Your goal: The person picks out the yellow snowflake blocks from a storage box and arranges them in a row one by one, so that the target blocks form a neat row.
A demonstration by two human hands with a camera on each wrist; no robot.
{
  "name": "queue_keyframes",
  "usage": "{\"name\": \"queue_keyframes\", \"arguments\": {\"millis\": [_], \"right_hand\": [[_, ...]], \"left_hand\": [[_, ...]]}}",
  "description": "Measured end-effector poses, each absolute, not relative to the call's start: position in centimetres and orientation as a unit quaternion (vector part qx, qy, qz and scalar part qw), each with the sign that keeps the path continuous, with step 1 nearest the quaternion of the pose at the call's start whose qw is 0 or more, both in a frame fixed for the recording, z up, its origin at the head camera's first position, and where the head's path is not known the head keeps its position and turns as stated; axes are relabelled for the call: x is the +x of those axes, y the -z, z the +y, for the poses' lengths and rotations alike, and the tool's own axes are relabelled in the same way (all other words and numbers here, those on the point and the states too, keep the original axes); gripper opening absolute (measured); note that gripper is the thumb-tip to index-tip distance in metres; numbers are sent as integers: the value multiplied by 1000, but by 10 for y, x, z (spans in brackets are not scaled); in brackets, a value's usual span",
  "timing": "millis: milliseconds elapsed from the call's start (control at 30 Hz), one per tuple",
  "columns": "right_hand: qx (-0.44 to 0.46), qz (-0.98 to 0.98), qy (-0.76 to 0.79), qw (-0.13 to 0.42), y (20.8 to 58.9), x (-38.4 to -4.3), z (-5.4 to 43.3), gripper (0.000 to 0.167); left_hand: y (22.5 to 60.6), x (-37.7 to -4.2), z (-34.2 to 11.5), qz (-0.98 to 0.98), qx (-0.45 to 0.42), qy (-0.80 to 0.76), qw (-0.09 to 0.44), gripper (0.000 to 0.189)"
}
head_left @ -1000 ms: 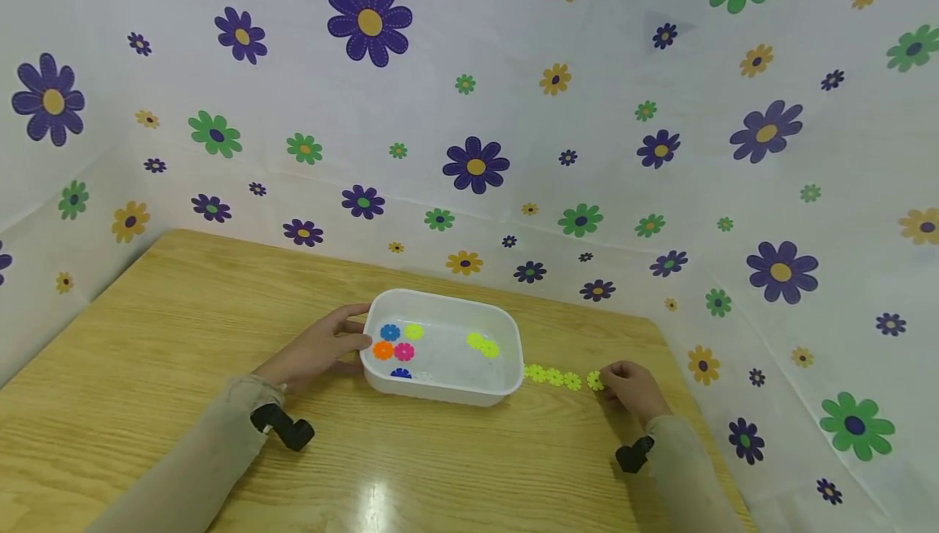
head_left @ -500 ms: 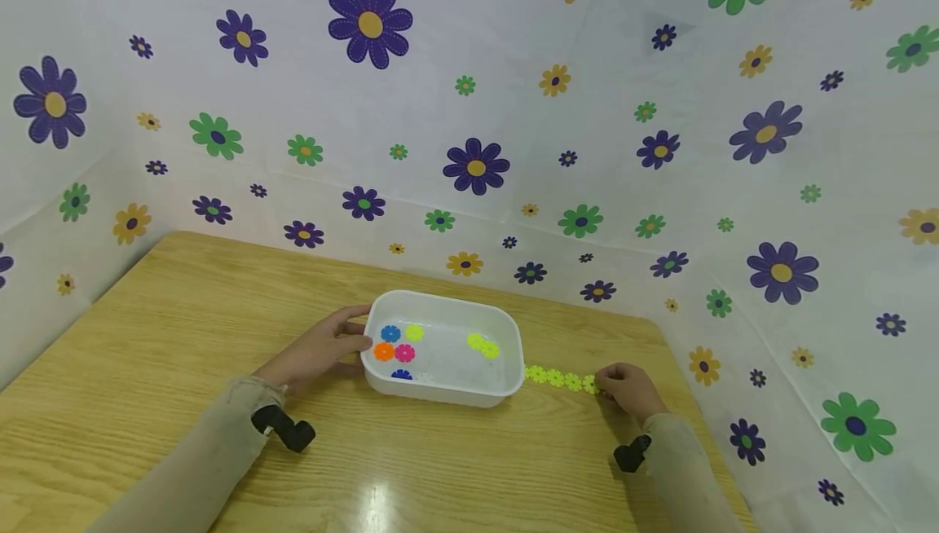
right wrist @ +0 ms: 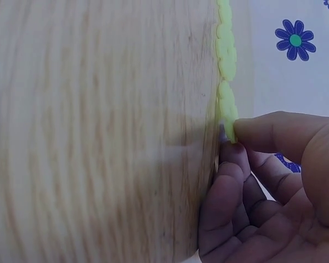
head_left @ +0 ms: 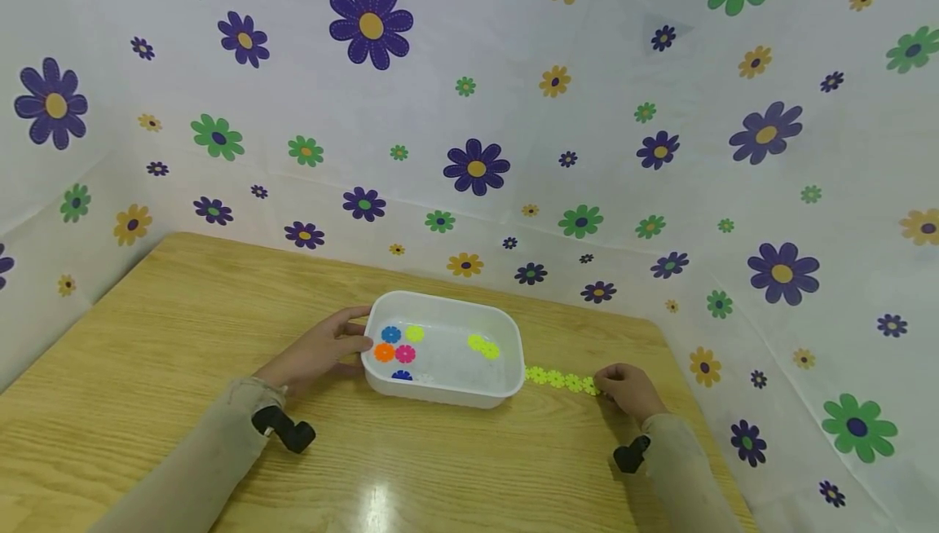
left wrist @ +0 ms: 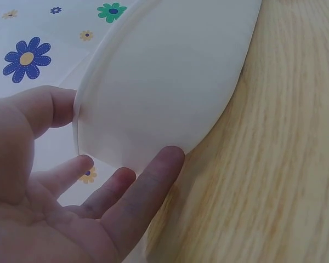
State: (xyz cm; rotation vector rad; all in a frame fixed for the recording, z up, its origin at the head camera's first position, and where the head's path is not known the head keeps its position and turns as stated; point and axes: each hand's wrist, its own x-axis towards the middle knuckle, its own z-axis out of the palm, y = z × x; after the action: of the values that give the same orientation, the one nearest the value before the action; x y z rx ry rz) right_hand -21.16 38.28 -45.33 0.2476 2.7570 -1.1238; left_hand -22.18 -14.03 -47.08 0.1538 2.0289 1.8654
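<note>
A white plastic tub (head_left: pixel 455 398) stands on the wooden table. At its left end, my left hand (head_left: pixel 319 350) holds the wall, thumb on the rim and fingers against the outside; the left wrist view shows these fingers (left wrist: pixel 145 200) touching it. From the tub's right side runs a row of yellow flower-shaped discs (head_left: pixel 555 379), lying on the table. My right hand (head_left: pixel 629 390) pinches the yellow disc (right wrist: pixel 228 109) at the row's right end between thumb and fingertips. That disc lines up with the row and meets its neighbour; whether they interlock I cannot tell.
Inside the tub lie two yellow discs (head_left: pixel 482 346) touching, another yellow disc (head_left: pixel 414 333), and a light blue disc (head_left: pixel 391 335), an orange disc (head_left: pixel 385 353), a pink disc (head_left: pixel 405 354) and a dark blue disc (head_left: pixel 401 375). A flower-printed white sheet (head_left: pixel 411 109) borders the table's far edge.
My right hand has moved slightly left, bringing its yellow disc up to the end of the row and closing a small gap. The left hand and the tub have stayed in place.
</note>
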Motion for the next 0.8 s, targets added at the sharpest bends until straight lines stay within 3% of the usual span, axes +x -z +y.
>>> {"name": "queue_keyframes", "arguments": {"millis": [800], "right_hand": [[86,923,367,71,458,-214,382,21]], "left_hand": [[473,-223,-140,721,63,-663,192,63]]}}
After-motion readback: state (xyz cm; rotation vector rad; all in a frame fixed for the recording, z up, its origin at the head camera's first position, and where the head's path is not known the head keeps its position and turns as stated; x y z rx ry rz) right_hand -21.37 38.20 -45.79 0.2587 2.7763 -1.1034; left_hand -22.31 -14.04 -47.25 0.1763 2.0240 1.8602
